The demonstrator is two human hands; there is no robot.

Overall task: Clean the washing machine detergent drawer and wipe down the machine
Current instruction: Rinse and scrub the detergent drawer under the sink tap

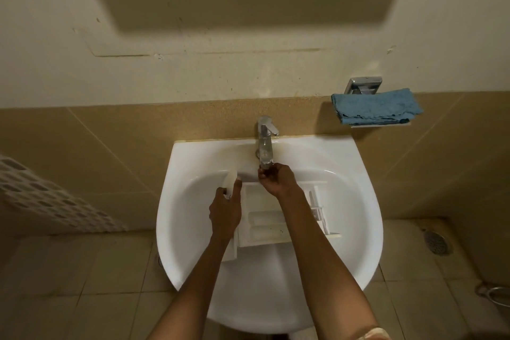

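Tiled bathroom wall behind a white sink [367, 229]: the detergent drawer [262, 218] lies in its basin. The left hand [225, 210] grips the drawer's edge, steadying it, and the right hand [277, 181] pinches the faucet [265, 143] spout above, likely to rinse.

the detergent drawer [262, 218] lies in the sink [358, 229], before the tap [265, 143] at its back rim. a cloth [375, 106] sits on a shelf [386, 124] behind-right; a basket [49, 201] stands left.

A cream wall [248, 72] rises above tan tiles [110, 141]; the beige tiled floor [96, 270] has a round drain [437, 241] at the right.
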